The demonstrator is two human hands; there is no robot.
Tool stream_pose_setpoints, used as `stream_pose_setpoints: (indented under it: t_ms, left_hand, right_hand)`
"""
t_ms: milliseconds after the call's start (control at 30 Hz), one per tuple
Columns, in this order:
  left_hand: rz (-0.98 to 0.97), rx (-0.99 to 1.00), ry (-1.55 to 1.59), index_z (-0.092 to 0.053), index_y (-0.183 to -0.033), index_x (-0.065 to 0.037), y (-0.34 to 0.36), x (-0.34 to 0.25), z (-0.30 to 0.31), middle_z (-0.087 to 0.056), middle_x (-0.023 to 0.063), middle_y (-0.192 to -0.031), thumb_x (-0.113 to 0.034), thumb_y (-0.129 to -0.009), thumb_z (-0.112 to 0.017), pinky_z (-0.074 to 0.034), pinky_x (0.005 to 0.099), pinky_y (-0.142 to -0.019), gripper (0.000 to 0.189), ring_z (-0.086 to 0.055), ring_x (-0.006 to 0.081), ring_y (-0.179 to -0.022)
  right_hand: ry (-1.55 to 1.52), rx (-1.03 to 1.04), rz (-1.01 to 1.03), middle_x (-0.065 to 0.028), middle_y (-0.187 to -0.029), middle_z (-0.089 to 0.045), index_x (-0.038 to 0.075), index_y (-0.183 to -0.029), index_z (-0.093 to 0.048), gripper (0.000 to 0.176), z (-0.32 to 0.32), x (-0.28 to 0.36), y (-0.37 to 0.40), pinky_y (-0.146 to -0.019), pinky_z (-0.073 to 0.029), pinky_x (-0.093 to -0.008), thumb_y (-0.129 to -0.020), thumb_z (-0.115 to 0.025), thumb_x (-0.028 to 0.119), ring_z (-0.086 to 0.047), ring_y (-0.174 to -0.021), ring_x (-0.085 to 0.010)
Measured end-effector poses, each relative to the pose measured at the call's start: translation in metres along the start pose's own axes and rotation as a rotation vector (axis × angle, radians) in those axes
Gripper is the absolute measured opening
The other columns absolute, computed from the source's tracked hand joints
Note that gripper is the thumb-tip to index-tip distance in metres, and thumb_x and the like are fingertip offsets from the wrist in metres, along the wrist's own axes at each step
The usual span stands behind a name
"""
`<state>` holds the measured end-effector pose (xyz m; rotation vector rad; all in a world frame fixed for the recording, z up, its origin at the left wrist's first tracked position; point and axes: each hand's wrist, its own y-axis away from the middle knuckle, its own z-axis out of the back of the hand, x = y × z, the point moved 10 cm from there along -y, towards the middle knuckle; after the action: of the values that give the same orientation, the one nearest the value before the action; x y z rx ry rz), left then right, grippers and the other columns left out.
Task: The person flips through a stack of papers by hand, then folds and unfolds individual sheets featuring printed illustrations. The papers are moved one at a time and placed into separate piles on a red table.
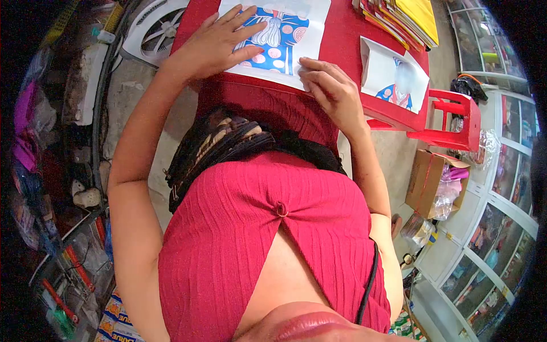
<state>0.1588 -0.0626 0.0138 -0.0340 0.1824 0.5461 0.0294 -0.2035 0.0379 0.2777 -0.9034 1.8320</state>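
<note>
A white paper sheet (316, 25) printed with a blue, pink and white pattern lies at the edge of a red-covered table (194, 17). My left hand (219, 43) rests flat on the sheet's left side, with its fingers spread. At the lower right corner of the same sheet, my right hand (333, 88) has its fingers bent and close together on the paper edge. Its thumb is mostly hidden. To the right lies another folded printed sheet (393, 80) with a similar blue and pink picture, apart from both hands.
A stack of yellow and red papers (404, 20) sits at the table's far right. Beside the table are a red plastic stool (456, 119) and a cardboard box (427, 182). Glass-fronted cabinets (484, 228) line the right; a white fan-like appliance (154, 34) stands left.
</note>
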Motion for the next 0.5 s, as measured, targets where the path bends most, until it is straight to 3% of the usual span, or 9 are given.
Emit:
stream_pose_setpoints:
  t_ms: [267, 367, 433, 467, 500]
  left_hand:
    - [-0.019, 0.009, -0.038, -0.041, -0.150, -0.006, 0.001, -0.006, 0.007, -0.026, 0.0229, -0.160, -0.049, -0.097, -0.050, -0.016, 0.0498, -0.120, 0.068, -0.023, 0.0377, -0.149]
    - [-0.051, -0.066, -0.075, -0.047, -0.146, -0.007, 0.001, 0.002, -0.005, -0.029, 0.0230, -0.158, -0.047, -0.097, -0.052, -0.020, 0.0496, -0.119, 0.064, -0.027, 0.0378, -0.147]
    - [-0.128, -0.260, -0.064, -0.060, -0.135, -0.011, 0.004, 0.001, 0.003, -0.041, 0.0165, -0.154, -0.043, -0.097, -0.057, -0.030, 0.0487, -0.116, 0.050, -0.036, 0.0373, -0.143]
    - [-0.115, -0.256, -0.069, -0.060, -0.135, -0.011, 0.005, 0.005, 0.010, -0.041, 0.0165, -0.154, -0.043, -0.097, -0.057, -0.030, 0.0487, -0.116, 0.050, -0.036, 0.0373, -0.143]
    - [-0.100, -0.092, 0.017, -0.057, -0.138, -0.010, -0.001, 0.013, 0.005, -0.037, 0.0199, -0.155, -0.043, -0.097, -0.056, -0.028, 0.0492, -0.117, 0.053, -0.033, 0.0376, -0.143]
  right_hand:
    - [-0.023, 0.007, -0.009, -0.0127, -0.118, -0.070, -0.001, -0.098, -0.071, 0.013, -0.002, -0.001, -0.001, -0.095, -0.051, -0.0384, -0.086, -0.069, 0.003, -0.065, -0.111, -0.0296]
    - [-0.063, 0.028, -0.042, -0.0127, -0.118, -0.070, -0.001, -0.098, -0.071, 0.013, -0.002, -0.006, -0.002, -0.095, -0.051, -0.0383, -0.086, -0.069, 0.001, -0.065, -0.112, -0.0293]
    - [-0.094, 0.045, -0.051, -0.0127, -0.118, -0.070, -0.001, -0.098, -0.070, 0.013, -0.003, -0.007, -0.003, -0.095, -0.051, -0.0383, -0.085, -0.068, 0.001, -0.064, -0.112, -0.0291]
    - [-0.093, 0.038, -0.051, -0.0127, -0.116, -0.070, 0.000, -0.097, -0.070, 0.012, -0.003, -0.007, -0.003, -0.094, -0.051, -0.0386, -0.085, -0.069, 0.003, -0.065, -0.111, -0.0299]
    - [-0.092, 0.033, -0.049, -0.0127, -0.114, -0.070, 0.000, -0.096, -0.070, 0.012, -0.002, -0.007, -0.005, -0.093, -0.052, -0.0390, -0.085, -0.071, 0.006, -0.065, -0.109, -0.0307]
